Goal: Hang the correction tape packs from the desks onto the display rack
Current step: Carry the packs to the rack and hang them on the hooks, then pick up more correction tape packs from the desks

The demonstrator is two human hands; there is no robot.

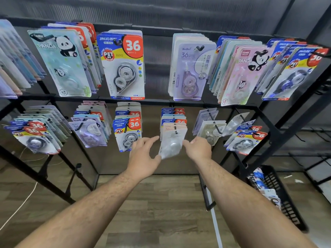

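Here, left hand [143,156], fingers spread, and right hand [199,149], grip unclear, flank the hooked pale pack [172,140].

Above the left hand [143,158] a blue pack [123,68] reads JINUO, 36, PET and CORRECTION TAPE SMOOTH, above the right hand [198,149] a lilac pack [191,72] reads BoBo 36, and further left a green pack [60,65] reads PANDA.

The place is recognised as a stationery shop. A black metal display rack [290,120] is fitted with rows of hooks, from which carded correction tape packs [125,68] are hung in thick bunches. Retail branding and large "36" labels are printed on the cards. More packs are kept in a black plastic basket [288,208] on the wood-look floor [161,221].
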